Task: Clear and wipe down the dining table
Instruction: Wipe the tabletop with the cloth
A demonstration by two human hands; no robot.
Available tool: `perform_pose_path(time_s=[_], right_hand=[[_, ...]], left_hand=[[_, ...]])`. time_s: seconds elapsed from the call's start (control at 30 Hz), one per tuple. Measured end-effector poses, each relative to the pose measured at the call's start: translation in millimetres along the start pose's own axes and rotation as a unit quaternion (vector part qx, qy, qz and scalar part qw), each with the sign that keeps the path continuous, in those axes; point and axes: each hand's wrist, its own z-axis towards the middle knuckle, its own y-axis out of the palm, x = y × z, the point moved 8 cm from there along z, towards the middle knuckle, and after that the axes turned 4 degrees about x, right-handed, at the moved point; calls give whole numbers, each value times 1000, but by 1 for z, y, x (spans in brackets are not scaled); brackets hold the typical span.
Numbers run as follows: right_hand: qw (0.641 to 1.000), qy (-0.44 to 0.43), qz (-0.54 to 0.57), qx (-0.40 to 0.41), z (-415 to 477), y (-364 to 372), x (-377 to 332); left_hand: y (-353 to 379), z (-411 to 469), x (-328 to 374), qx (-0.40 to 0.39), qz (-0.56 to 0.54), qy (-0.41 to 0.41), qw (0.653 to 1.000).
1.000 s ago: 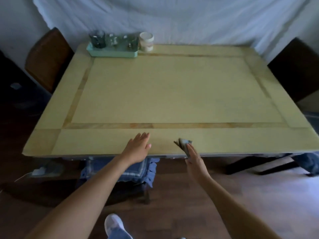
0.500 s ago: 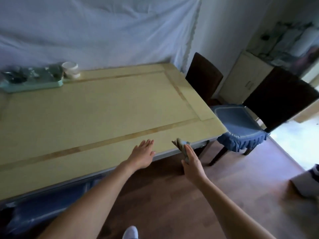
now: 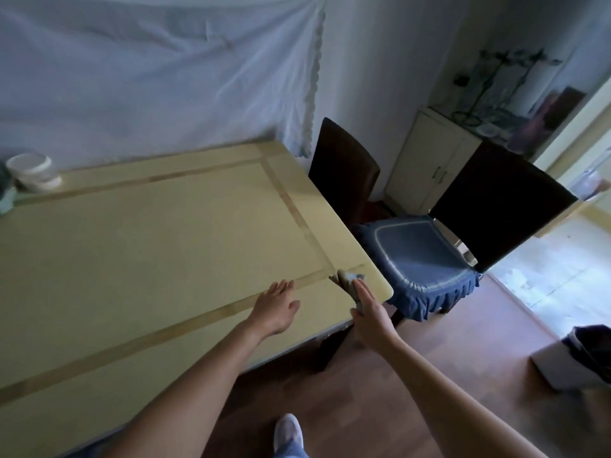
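1 pale shoe (image 3: 288, 431) is nearest, on the wood floor in front of the table (image 3: 165, 242), toe only; the rest is cut off by the frame bottom. 2 bare forearms reach toward the table.

L hand (image 3: 276, 307): palm down over the table's near-right part, fingers straight and relaxed, gripping nothing. Can't tell if it touches the top.

R hand (image 3: 372, 312): edge-on at the table's near-right corner, pinching 1 grey crumpled cloth (image 3: 348, 282) betw. straight fingers and thumb. Thumb mostly hidden.

Table is rectangular w/ a smooth pale yellow top and tan inlaid bands; its left side is cut off.

1 boxy bin (image 3: 582, 361) w/ dark liner sits well right of the table, partly cut off.

2 dark-backed chairs are right of the table. The nearer chair (image 3: 496, 206) has a blue frilled seat cover. The farther chair (image 3: 344, 170) has its seat hidden.

1 white round tub (image 3: 31, 171) stands at the table's far-left corner.

1 cream cabinet (image 3: 426, 163) is beyond the chairs, items on top blurred. A creased white sheet (image 3: 148, 77) hangs behind the table.
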Motion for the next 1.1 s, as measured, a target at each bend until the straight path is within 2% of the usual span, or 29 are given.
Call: perform_pose_path(time_s=[0.2, 0.33, 0.57, 0.63, 0.7, 0.73, 0.93, 1.1], right_hand=[[999, -20, -37, -16, 78, -25, 15], [996, -27, -53, -62, 116, -16, 27], [980, -107, -120, -120, 169, 7, 33], [963, -110, -157, -188, 177, 25, 46], [931, -104, -198, -288, 177, 45, 67], [916, -113, -223, -314, 175, 52, 77], [884, -247, -253, -306, 188, 55, 95], [847, -312, -263, -341, 200, 54, 94]], left_hand=[[-8, 73, 27, -21, 16, -4, 1000], [-15, 103, 31, -21, 11, -21, 999], [-7, 137, 11, -21, -20, -109, 994], [-1, 142, 10, -22, -28, -140, 989], [6, 148, 9, -19, -32, -178, 983], [8, 150, 9, -12, -35, -195, 980], [25, 159, 32, 18, -76, -310, 947], [27, 144, 60, 80, -113, -367, 920]])
